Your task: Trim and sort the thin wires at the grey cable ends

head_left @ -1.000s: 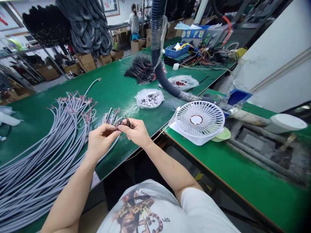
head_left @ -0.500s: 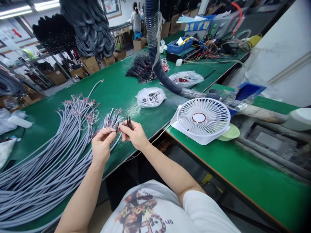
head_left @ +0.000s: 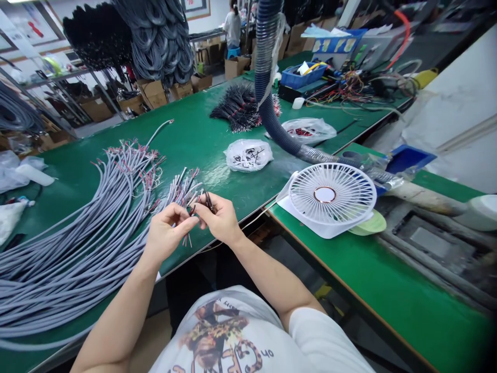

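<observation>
My left hand [head_left: 167, 228] pinches the stripped end of a grey cable between thumb and forefinger. Thin red and black wires [head_left: 191, 210] show at the fingertips, and a few pinkish wire ends [head_left: 188, 240] hang below. My right hand [head_left: 222, 220] meets it there, thumb and finger on the same wires. Tucked in the right hand is a small dark two-pronged hand tool [head_left: 210, 202], partly hidden by the fingers. Just behind both hands lie more cable ends with bared wires [head_left: 182, 187]. A large bundle of grey cables [head_left: 97, 243] spreads over the green table to the left.
A clear bag of small black-and-white pieces [head_left: 249, 155] lies beyond the hands. To the right stands a white fan [head_left: 332, 199], with a ribbed hose [head_left: 267, 103] arching down behind it. Bundled black wires [head_left: 235, 108] and a blue bin [head_left: 303, 76] sit farther back.
The tool's prongs, pointing upward before, now sit lower and more hidden in my right hand. Pinkish wire ends now hang below the fingers. The camera view has shifted slightly.
</observation>
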Tool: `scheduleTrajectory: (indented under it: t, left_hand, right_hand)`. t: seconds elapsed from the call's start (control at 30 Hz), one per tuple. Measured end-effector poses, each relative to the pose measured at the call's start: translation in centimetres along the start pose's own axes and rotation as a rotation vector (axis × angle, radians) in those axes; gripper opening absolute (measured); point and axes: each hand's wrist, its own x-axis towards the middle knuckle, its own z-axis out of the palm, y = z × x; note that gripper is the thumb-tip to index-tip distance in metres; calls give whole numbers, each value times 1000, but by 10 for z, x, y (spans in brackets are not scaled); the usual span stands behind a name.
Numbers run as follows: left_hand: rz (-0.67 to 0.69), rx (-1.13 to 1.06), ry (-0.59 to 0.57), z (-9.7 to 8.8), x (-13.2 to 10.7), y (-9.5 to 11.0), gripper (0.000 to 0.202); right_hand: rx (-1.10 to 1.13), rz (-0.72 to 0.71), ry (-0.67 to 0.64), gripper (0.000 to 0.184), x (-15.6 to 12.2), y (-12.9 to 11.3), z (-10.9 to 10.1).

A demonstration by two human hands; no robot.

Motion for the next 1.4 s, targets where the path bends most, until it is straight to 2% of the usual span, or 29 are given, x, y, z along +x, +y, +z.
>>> scheduleTrajectory:
  t: [0.1, 0.23, 0.3, 0.37, 0.5, 0.67, 0.73, 0.8, 0.93, 1.0, 1.07, 1.17, 1.27, 1.33, 1.4]
  left_hand:
    - [-51, 21, 75, -1, 0, -8, 28]
    - [-176, -258, -37, 1, -4, -24, 42]
    - [-168, -373, -56, 5, -6, -30, 55]
    - [-131, -411, -23, 8, -8, -35, 70]
    - [-88, -442, 6, 13, -13, -43, 91]
    - [-36, -430, 7, 15, -17, -52, 105]
    - [-23, -418, 17, 17, -17, -56, 104]
    - [-2, -413, 40, 18, -17, -60, 95]
    - [49, -322, 81, 19, -15, -68, 42]
    - [60, -284, 78, 18, -15, -71, 27]
    - [53, -280, 72, 18, -15, -72, 25]
    - [22, -275, 69, 19, -15, -71, 25]
    - [-17, -268, 56, 21, -15, -70, 26]
    - [-35, -276, 45, 21, -15, -69, 26]
    - [-44, -283, 47, 20, -14, -70, 27]
  right_hand:
    - [-86, -37, 26, 21, -3, -3, 2]
    - [-107, -51, 23, 24, -4, -3, 6]
    - [-82, -35, 9, 26, -3, -3, 7]
    - [-52, -10, -12, 26, -1, -2, 6]
    - [46, 112, -79, 28, 8, 6, 2]
    - [215, 331, -198, 34, 17, 22, 6]
    - [266, 447, -219, 38, 19, 28, 11]
    - [292, 536, -216, 41, 20, 34, 14]
    - [294, 592, -174, 43, 21, 44, 18]
    - [277, 582, -158, 41, 22, 48, 17]
    - [226, 521, -118, 36, 22, 49, 12]
    - [83, 334, -7, 26, 19, 39, -2]
    - [-103, 150, 75, 28, 8, 16, -19]
    - [-280, 64, 68, 26, -2, 1, -25]
    - [-456, -13, -26, 23, -13, -4, -25]
